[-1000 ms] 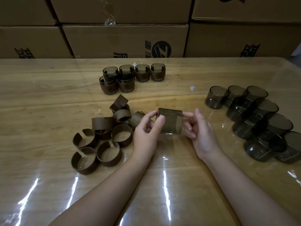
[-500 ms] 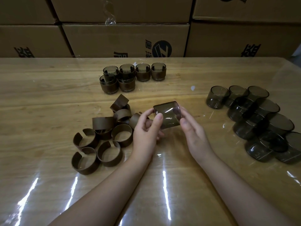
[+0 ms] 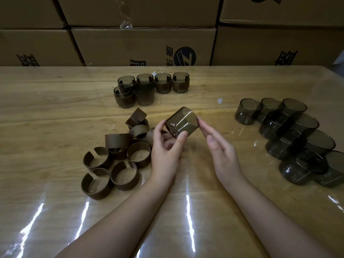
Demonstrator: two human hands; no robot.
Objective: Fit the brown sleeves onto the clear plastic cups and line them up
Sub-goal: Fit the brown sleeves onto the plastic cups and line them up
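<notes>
Tilted further since a moment ago, the smoky clear cup (image 3: 181, 121) has no sleeve; left hand (image 3: 165, 151) pinches its base, right hand (image 3: 221, 151) fingertips straight against its rim.

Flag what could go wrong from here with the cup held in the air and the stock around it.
1. The left hand holds the bare cup tilted, by its lower end alone; the right hand only touches its rim with straight fingers, so that grip may slip.
2. The loose sleeves lie heaped and overlapping beside the left hand; pulling one could drag others.
3. The unsleeved cups lean on one another, so a knock could topple several.
</notes>
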